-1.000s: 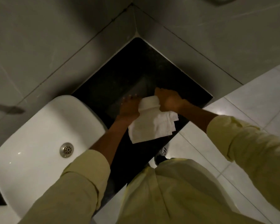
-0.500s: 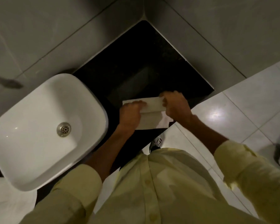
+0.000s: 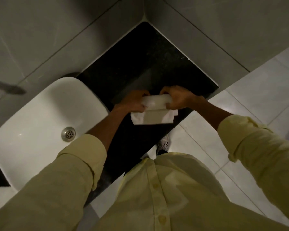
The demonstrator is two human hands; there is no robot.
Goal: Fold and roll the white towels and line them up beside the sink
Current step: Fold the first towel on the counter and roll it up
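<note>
A white towel lies on the black counter to the right of the white sink. Its far part is wound into a thick roll, and a flat folded tail stretches toward me. My left hand grips the roll's left end. My right hand grips its right end, fingers curled over the top. Both hands hide the ends of the roll.
The counter sits in a corner between two grey tiled walls. A metal drain shows in the basin. The pale tiled floor and a shoe lie right of the counter's front edge.
The roll has grown thicker and the flat tail shorter as both hands wound the towel toward me. The view shifted, with the sink now further right.
</note>
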